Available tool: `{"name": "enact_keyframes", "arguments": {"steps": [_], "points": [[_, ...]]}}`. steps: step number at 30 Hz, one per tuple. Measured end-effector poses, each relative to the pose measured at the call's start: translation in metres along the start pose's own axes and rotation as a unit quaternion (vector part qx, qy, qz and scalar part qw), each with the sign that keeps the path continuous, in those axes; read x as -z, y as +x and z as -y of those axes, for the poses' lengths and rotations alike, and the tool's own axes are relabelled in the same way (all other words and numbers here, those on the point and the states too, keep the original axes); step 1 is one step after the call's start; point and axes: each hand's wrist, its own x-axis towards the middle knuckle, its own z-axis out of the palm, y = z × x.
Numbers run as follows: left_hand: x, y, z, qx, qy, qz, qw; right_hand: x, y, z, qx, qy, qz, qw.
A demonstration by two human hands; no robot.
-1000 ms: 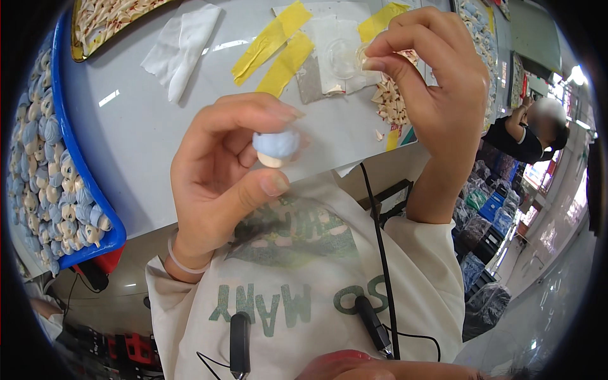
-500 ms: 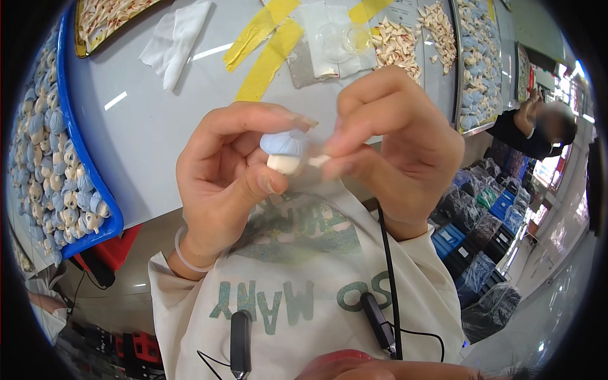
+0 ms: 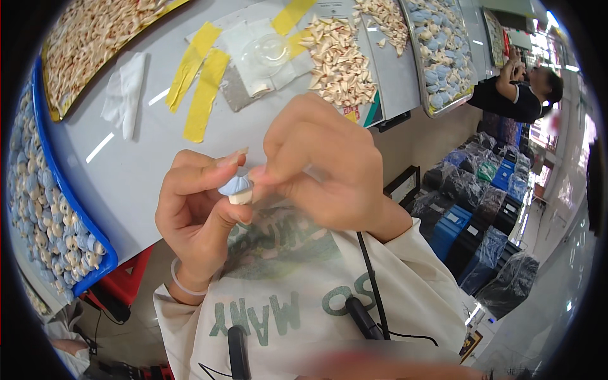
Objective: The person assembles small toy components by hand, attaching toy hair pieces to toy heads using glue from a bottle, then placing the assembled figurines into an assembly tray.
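- Blue-and-cream figurine (image 3: 235, 186): before the shirt (image 3: 297, 272), pinched in the left hand (image 3: 190, 212)
- Right hand (image 3: 326, 168): fingertips pressed together at its side, anything between them unclear
- Cream pointed pieces (image 3: 341, 63): piled on the bench (image 3: 136, 196)

On my cream shirt (image 3: 408, 272), nearer to me than the pile of cream pieces (image 3: 342, 63), big green lettering (image 3: 285, 311) stands upside down, clear to read. At the pile's near edge is red print (image 3: 352, 113); beyond, dark print (image 3: 334, 9), both too small for reading.
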Motion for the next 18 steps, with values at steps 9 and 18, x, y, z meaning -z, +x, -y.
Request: {"name": "enact_keyframes", "arguments": {"steps": [9,18], "points": [[0.009,0.008,-0.005,0.005,0.067,-0.060,0.996,0.123,-0.004,-0.056,-0.069,-0.380,-0.160,0.908],[0.010,0.012,-0.004,0.001,0.098,-0.058,0.993,0.131,0.005,-0.073,-0.056,-0.472,-0.057,0.878]]}}
